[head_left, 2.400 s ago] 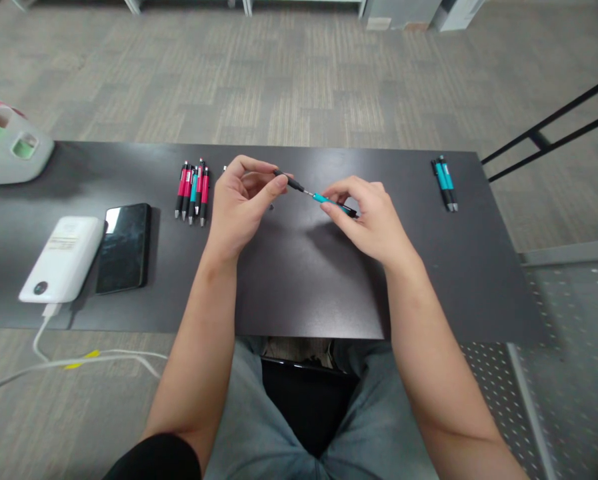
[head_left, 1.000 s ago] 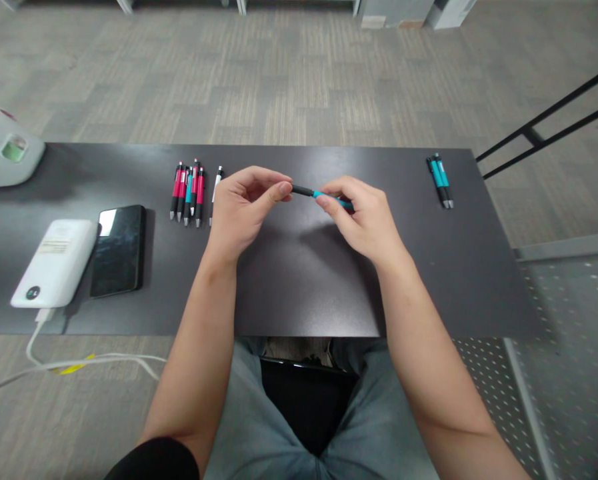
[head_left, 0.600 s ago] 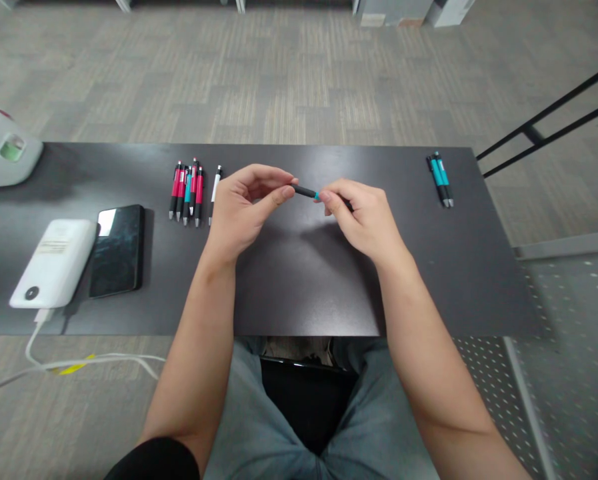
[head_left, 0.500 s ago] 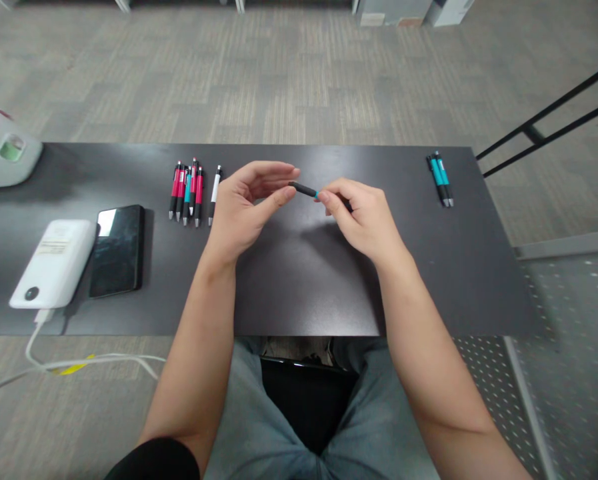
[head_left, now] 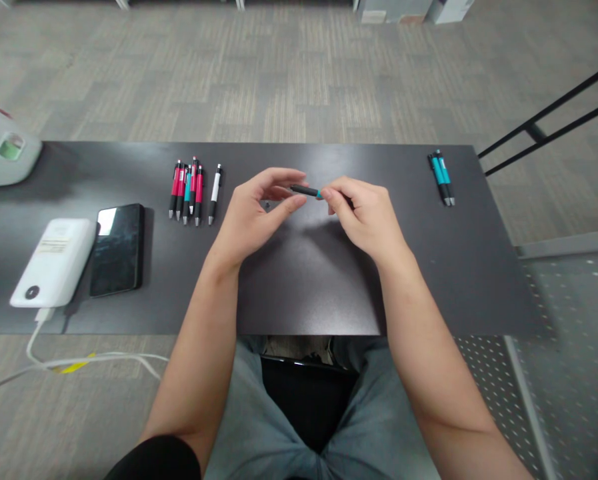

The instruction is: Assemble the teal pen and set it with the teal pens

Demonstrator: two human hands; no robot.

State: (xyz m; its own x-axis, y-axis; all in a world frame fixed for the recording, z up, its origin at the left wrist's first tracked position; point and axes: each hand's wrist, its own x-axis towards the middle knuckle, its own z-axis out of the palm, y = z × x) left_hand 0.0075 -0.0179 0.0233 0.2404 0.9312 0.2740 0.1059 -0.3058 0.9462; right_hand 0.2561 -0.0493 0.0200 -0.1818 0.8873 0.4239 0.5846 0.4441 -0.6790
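Between the thumb and fingers of my right hand (head_left: 361,207) is a teal pen with a black grip (head_left: 306,191), its grip end pointing left. My left hand (head_left: 261,210) is curved around that end, thumb and fingers apart; I see no firm grip on it. In the gap of the left hand shows a small dark piece (head_left: 267,206), too small to name. To the left lie a white pen (head_left: 215,190) and a cluster of red pens (head_left: 199,193) with one teal pen (head_left: 187,193) among them. Two teal pens (head_left: 441,177) lie side by side at the far right.
On the dark table (head_left: 309,293) at the left are a black phone (head_left: 117,250) and a white power bank (head_left: 53,260) with a white cable (head_left: 36,343). A whitish plastic jug (head_left: 9,167) stands at the far left corner. Black metal bars (head_left: 543,133) rise beyond the right edge.
My left hand has shifted slightly right and its fingers have parted from the pen's end. The small dark piece now shows in its gap. The right hand keeps its hold.
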